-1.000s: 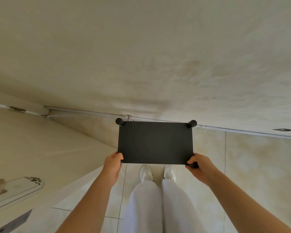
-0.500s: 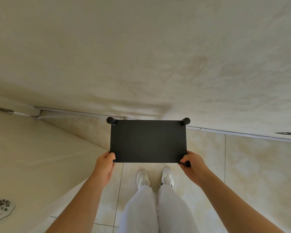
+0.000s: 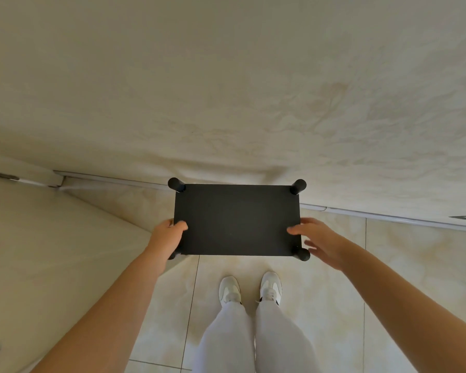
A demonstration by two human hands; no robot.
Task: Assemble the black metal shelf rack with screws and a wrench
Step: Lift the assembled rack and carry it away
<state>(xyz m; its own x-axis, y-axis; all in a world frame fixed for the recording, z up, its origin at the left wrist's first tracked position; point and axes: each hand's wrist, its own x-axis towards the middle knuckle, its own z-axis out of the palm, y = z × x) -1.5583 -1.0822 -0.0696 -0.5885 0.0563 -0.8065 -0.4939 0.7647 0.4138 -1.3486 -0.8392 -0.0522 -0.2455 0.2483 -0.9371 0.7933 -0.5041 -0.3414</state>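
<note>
Perhaps risks tipping the shelf rack (image 3: 236, 219) rightward: pinched at its edge by left hand (image 3: 166, 236), only brushed by right hand (image 3: 322, 242), fingers spread.

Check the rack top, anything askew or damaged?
Nothing stands out. The black shelf rack looks square and unmarked, with post ends showing at three corners; the left hand covers the fourth. The right hand is open at its right edge.

Beige marble-patterned tile floor (image 3: 404, 267), lower frame. White sneakers (image 3: 229, 290) stand on it, lower centre; black metal shelf rack (image 3: 237, 219) at centre, floor contact hidden.
</note>
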